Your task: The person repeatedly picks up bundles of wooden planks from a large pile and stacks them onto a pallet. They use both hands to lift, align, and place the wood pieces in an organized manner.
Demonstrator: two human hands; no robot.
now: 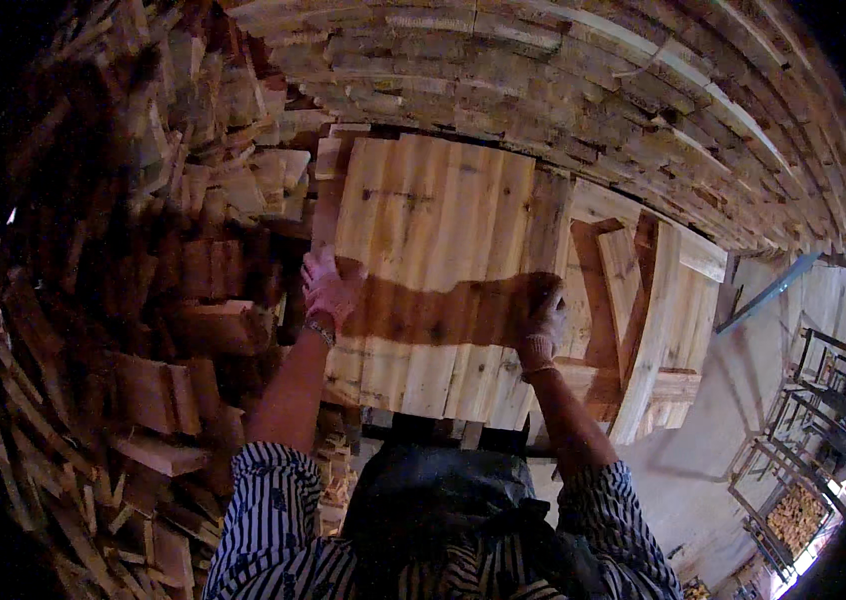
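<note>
While the left hand point(331, 290), in a pinkish glove, lies at the left edge of a wide row of pale planks point(423, 215), its fingers look partly spread and seem to touch the wood, though I cannot tell whether they clasp that edge. A band point(321, 331) circles the wrist just below it. Across the planks, the right hand point(543, 325), also gloved, is bent with the fingers curled in near the row's right side; shadow hides the fingertips, so what it grips, if anything, cannot be told. The planks lie between the two hands and reach beyond both, with a dark arm-shaped shadow running from one hand to the other. Just right of the right hand is a wooden panel with a slanting board point(621, 285). Left of the left hand lies a heap of cut wood point(213, 320); beyond both hands rises a stack of boards point(543, 75); nearer the body than either is a dark apron point(443, 490).
</note>
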